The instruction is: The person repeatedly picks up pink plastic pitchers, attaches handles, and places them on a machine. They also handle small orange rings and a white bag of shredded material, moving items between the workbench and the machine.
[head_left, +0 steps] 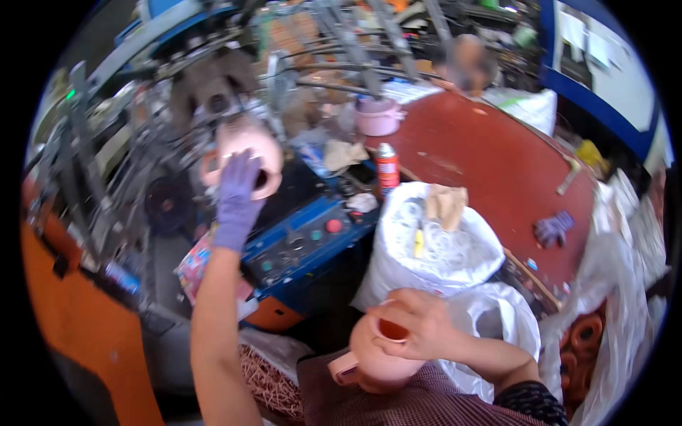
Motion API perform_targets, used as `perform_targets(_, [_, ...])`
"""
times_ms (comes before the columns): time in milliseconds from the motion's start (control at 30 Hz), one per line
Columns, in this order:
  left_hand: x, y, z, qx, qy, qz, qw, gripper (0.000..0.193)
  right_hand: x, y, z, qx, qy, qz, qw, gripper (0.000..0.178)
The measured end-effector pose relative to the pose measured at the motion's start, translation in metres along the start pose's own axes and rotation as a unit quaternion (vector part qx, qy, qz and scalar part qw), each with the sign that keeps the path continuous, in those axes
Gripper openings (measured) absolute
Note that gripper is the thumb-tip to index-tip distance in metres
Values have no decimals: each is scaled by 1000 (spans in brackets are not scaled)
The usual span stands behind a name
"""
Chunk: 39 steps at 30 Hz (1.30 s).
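Observation:
My left hand [240,195], in a purple glove, reaches forward to a pink jug [257,145] at the machine. Its fingers lie stretched along the jug's side, beside the dark round mouth. My right hand [419,323] is bare and grips a second pink jug [383,362] by its rim, close above my lap. That jug's opening faces up and its handle points to the left. Whether the machine supports the first jug is hard to make out, as it is blurred.
Below the machine's jug sits a blue control panel [312,238] with buttons. A white sack [440,273] of clear rings stands by the red table [490,163], which bears a pink pot [378,117] and a purple glove [553,229]. An orange-red spray can [387,169] stands nearby. A person [465,62] is beyond.

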<state>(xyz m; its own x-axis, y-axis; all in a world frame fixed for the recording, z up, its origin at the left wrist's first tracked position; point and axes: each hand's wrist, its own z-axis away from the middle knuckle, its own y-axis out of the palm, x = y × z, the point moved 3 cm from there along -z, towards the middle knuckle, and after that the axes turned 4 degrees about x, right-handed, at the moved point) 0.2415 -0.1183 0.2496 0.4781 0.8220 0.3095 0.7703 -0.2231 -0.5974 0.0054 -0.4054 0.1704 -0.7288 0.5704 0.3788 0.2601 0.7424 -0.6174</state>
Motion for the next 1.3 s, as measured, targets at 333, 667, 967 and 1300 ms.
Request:
perform_targets(333, [5, 7, 0, 15, -13, 13, 1000, 57, -14, 12, 1, 1, 10, -63, 998, 40])
perform_targets(667, [-62, -48, -7, 113, -103, 112, 982, 90, -4, 4, 16, 8, 16, -78, 997, 45])
perform_targets(967, [-221, -110, 85, 324, -102, 557, 758, 81, -159, -179, 244, -130, 446, 154, 872, 15])
perform_targets(1300, [-206, -115, 116, 294, -172, 544, 767, 88, -94, -222, 650, -21, 836, 126, 534, 65])
